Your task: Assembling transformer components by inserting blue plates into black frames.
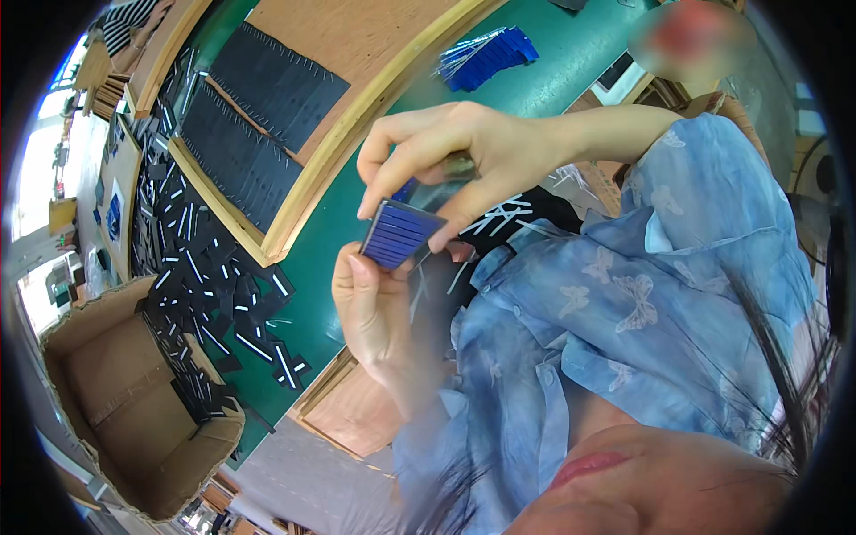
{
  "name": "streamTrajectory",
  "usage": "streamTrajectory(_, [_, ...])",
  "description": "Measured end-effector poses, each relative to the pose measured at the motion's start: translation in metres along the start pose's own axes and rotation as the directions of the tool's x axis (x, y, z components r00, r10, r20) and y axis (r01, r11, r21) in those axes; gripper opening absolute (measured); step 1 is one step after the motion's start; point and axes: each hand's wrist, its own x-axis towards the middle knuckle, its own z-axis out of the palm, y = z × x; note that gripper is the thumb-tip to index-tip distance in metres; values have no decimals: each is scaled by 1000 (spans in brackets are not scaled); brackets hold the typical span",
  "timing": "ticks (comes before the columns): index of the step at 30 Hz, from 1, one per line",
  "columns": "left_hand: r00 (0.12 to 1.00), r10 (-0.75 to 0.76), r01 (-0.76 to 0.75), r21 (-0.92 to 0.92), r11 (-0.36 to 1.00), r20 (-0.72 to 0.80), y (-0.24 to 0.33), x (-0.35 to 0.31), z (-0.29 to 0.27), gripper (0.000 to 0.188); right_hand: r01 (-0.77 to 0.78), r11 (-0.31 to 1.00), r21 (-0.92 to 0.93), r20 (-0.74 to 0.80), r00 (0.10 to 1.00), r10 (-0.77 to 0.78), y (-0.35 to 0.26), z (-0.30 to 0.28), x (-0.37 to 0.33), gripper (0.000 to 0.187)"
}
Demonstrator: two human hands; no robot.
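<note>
Between my two hands is a small stack of thin dark pieces (pixel 397 234), blue-violet and glossy, with parallel lines across its visible side. My left hand (pixel 370 299) grips it from below, thumb against the lower left corner and the other fingers mostly hidden behind it. From above, my right hand (pixel 455 160) reaches round it, a fingertip on the upper left corner and the thumb at the right corner. Something clear and shiny shows under the right palm, too blurred to name. The stack is held in the air beside the green tabletop (pixel 321 232).
A wooden-framed board (pixel 285 218) carries rows of black pieces (pixel 281 80). Behind my right hand lies a fanned blue pile (pixel 490 58). Loose black pieces with white strips (pixel 201 276) cover the table's left, beside a cardboard box (pixel 138 397). A person's striped sleeve (pixel 125 31) shows far left.
</note>
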Motion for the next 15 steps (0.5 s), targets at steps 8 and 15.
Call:
streamTrajectory(8, [999,-16,17,-25,1000,46,-8,6,38,38,282,951,-127,24,959,-281,3,0,7,40])
streamTrajectory(15, [997,38,-33,-74,997,66,-6,7,36,41,211,976,-54,32,977,-210,0,2,6,42])
